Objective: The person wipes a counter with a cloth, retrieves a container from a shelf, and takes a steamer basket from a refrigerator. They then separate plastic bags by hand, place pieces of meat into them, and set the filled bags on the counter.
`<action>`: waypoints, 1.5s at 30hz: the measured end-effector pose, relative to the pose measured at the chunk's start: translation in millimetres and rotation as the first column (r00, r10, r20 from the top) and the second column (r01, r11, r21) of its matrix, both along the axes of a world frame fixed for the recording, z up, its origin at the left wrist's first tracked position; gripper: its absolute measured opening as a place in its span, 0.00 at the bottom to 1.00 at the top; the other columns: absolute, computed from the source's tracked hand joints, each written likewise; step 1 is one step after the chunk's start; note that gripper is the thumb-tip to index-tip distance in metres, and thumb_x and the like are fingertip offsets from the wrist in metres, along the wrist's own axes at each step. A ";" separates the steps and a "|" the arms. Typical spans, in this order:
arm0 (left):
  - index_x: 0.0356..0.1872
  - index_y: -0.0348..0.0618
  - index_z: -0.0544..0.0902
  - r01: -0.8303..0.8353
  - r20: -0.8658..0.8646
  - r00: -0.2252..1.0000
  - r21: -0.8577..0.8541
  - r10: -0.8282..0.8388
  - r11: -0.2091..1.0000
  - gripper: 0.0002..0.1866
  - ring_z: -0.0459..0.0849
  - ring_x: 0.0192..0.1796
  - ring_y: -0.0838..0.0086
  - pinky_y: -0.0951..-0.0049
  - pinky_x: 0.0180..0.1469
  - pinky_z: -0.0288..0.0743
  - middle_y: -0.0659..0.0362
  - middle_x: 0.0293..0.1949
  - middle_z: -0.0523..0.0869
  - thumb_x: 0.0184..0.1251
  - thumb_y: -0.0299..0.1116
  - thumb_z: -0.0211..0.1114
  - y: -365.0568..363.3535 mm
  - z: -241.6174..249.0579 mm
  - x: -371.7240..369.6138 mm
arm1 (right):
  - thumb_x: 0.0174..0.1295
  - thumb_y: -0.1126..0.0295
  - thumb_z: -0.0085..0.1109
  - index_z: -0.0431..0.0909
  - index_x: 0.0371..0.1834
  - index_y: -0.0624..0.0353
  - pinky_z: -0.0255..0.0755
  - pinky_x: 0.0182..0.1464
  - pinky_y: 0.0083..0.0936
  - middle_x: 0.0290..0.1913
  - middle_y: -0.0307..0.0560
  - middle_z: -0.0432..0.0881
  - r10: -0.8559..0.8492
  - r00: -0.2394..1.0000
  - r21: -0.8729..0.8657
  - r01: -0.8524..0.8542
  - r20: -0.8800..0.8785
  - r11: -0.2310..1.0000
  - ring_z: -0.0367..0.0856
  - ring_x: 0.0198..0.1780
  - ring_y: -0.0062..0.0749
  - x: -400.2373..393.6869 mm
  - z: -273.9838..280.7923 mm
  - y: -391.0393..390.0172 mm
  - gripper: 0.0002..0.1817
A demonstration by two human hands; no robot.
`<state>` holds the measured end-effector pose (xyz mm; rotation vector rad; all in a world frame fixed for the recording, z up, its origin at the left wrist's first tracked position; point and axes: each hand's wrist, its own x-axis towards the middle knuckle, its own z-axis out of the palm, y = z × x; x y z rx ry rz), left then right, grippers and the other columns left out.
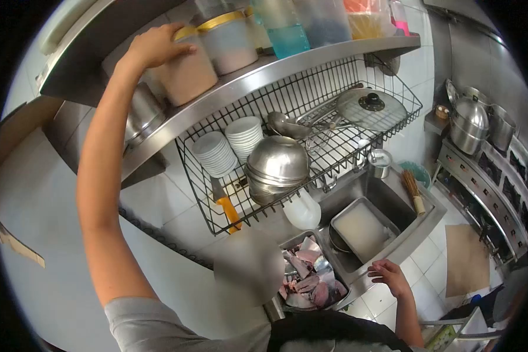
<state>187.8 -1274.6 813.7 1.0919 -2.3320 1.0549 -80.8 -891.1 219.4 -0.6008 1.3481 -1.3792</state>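
the left hand [157,47] touches a yellow-lidded tub [188,76] on the shelf [276,68], fingers spread over its top (i can't tell how firmly); fish pieces [311,276] fill a tray; the right hand [392,278], fingers apart, loosely curled, hovers near the sink [387,200].

The knife [226,206] has an orange handle. The bowls [277,162] are silver, the small dishes [229,144] white, the rack [334,126] black wire. One tub [227,47] has a yellow lid; one bottle [287,36] holds turquoise liquid. The fish [311,276] looks pink and silver, perhaps darker in places.
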 end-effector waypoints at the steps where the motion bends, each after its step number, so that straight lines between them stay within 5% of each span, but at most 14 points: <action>1: 0.67 0.47 0.76 -0.114 -0.001 0.993 -0.019 0.114 0.993 0.40 0.83 0.60 0.51 0.55 0.61 0.75 0.45 0.57 0.84 0.58 0.61 0.68 -2.1 0.4 -0.9 | 0.72 0.62 0.58 0.77 0.56 0.62 0.80 0.52 0.34 0.51 0.50 0.85 -0.012 1.000 0.010 0.012 0.009 1.000 0.85 0.50 0.37 -0.3 -2.6 4.0 0.16; 7: 0.67 0.36 0.71 0.067 0.065 0.996 -0.080 -0.062 0.995 0.42 0.86 0.52 0.51 0.55 0.53 0.78 0.41 0.51 0.86 0.60 0.55 0.72 -89.0 8.6 17.0 | 0.72 0.62 0.58 0.77 0.55 0.62 0.79 0.52 0.34 0.51 0.50 0.85 -0.091 0.996 -0.049 0.091 0.004 0.995 0.85 0.50 0.37 5.2 -5.1 16.5 0.16; 11: 0.72 0.38 0.67 -0.150 0.035 0.988 0.430 0.149 0.890 0.39 0.84 0.52 0.63 0.62 0.59 0.76 0.45 0.59 0.82 0.64 0.44 0.71 -72.1 21.1 12.3 | 0.72 0.57 0.58 0.79 0.56 0.61 0.78 0.50 0.29 0.49 0.47 0.86 -0.071 0.990 -0.064 0.063 -0.123 0.996 0.84 0.47 0.30 18.0 -10.6 18.5 0.19; 12: 0.70 0.40 0.71 0.203 0.034 0.975 0.265 -0.219 0.943 0.36 0.84 0.47 0.65 0.61 0.52 0.78 0.51 0.53 0.85 0.64 0.44 0.72 -197.7 30.6 47.2 | 0.72 0.56 0.58 0.80 0.55 0.61 0.77 0.48 0.26 0.45 0.44 0.86 -0.093 0.982 -0.182 0.062 -0.167 0.981 0.82 0.44 0.26 24.0 -28.6 14.1 0.20; 16: 0.69 0.40 0.72 0.239 -0.018 0.966 0.451 -0.260 0.860 0.32 0.83 0.48 0.66 0.63 0.52 0.78 0.52 0.53 0.85 0.67 0.42 0.70 -162.2 3.5 -7.7 | 0.71 0.56 0.60 0.79 0.57 0.60 0.77 0.50 0.26 0.46 0.42 0.85 -0.238 0.921 -0.321 0.135 -0.307 0.937 0.82 0.47 0.25 75.6 -34.0 24.5 0.20; 24: 0.66 0.35 0.73 0.490 -0.050 0.849 0.445 -0.526 0.749 0.28 0.83 0.52 0.63 0.64 0.55 0.77 0.48 0.55 0.84 0.71 0.40 0.66 62.9 -42.2 -61.5 | 0.69 0.56 0.61 0.78 0.55 0.62 0.78 0.41 0.27 0.39 0.43 0.84 -0.504 0.840 -0.184 0.474 -0.199 0.861 0.81 0.39 0.25 237.8 -69.9 229.3 0.21; 29: 0.65 0.32 0.74 0.719 -0.141 0.612 0.510 -0.778 0.472 0.26 0.82 0.54 0.62 0.64 0.57 0.77 0.46 0.57 0.83 0.74 0.39 0.63 193.5 -62.2 -51.0 | 0.68 0.58 0.62 0.78 0.58 0.60 0.80 0.46 0.27 0.45 0.45 0.85 -0.738 0.626 0.150 0.779 -0.252 0.609 0.82 0.45 0.29 351.1 -98.9 389.2 0.22; 36: 0.59 0.32 0.77 0.801 -0.254 0.183 0.598 -0.950 -0.005 0.18 0.80 0.45 0.70 0.72 0.49 0.76 0.55 0.45 0.84 0.75 0.34 0.62 383.0 -136.7 18.2 | 0.69 0.59 0.61 0.79 0.58 0.62 0.78 0.52 0.27 0.46 0.46 0.86 -0.807 0.347 0.120 0.936 -0.478 0.331 0.83 0.47 0.28 397.1 -94.1 517.6 0.21; 38: 0.69 0.40 0.74 0.685 -0.163 0.157 0.728 -0.974 -0.012 0.33 0.73 0.69 0.60 0.63 0.67 0.69 0.49 0.66 0.77 0.66 0.42 0.70 429.4 -178.7 51.0 | 0.70 0.54 0.59 0.75 0.62 0.63 0.74 0.61 0.33 0.53 0.53 0.85 -0.768 0.288 0.143 0.957 -0.572 0.253 0.82 0.56 0.38 400.3 -89.2 549.5 0.26; 39: 0.67 0.34 0.74 0.456 -0.504 0.491 0.844 -0.711 -0.284 0.33 0.76 0.66 0.60 0.59 0.65 0.72 0.49 0.64 0.78 0.62 0.35 0.73 460.1 -211.9 73.3 | 0.70 0.52 0.59 0.73 0.65 0.63 0.73 0.64 0.36 0.56 0.57 0.84 -0.745 0.260 0.141 0.965 -0.614 0.220 0.81 0.60 0.43 401.5 -91.5 570.4 0.29; 40: 0.66 0.33 0.75 0.467 -0.147 0.022 0.876 -0.989 -0.120 0.31 0.77 0.63 0.62 0.57 0.62 0.74 0.49 0.63 0.79 0.61 0.31 0.73 469.5 -233.0 81.8 | 0.70 0.51 0.60 0.69 0.68 0.62 0.72 0.65 0.37 0.59 0.59 0.81 -0.725 0.206 0.131 0.979 -0.658 0.159 0.79 0.63 0.45 404.9 -94.2 593.2 0.31; 41: 0.67 0.37 0.75 0.074 -0.094 0.173 0.994 -0.980 -0.083 0.31 0.77 0.64 0.61 0.57 0.62 0.74 0.49 0.64 0.79 0.61 0.30 0.73 516.7 -236.7 100.3 | 0.69 0.50 0.60 0.66 0.71 0.61 0.70 0.67 0.37 0.63 0.62 0.78 -0.698 0.152 0.120 0.988 -0.700 0.094 0.77 0.66 0.48 408.8 -90.1 616.3 0.34; 42: 0.70 0.45 0.73 0.112 0.003 -0.416 0.993 -0.909 -0.048 0.38 0.76 0.67 0.51 0.58 0.65 0.72 0.49 0.69 0.74 0.57 0.34 0.78 543.5 -266.3 77.1 | 0.68 0.49 0.61 0.59 0.76 0.59 0.69 0.68 0.38 0.68 0.65 0.72 -0.646 0.104 0.102 0.994 -0.756 0.041 0.73 0.69 0.52 409.9 -92.6 644.3 0.40; 45: 0.66 0.38 0.74 -0.309 -0.219 -0.439 0.947 -0.872 -0.082 0.28 0.85 0.55 0.67 0.68 0.56 0.79 0.49 0.55 0.85 0.65 0.33 0.69 632.6 -380.0 35.8 | 0.68 0.48 0.61 0.56 0.78 0.58 0.66 0.71 0.40 0.73 0.65 0.65 -0.585 -0.068 -0.003 0.994 -0.808 -0.112 0.67 0.73 0.54 416.1 -88.3 731.7 0.42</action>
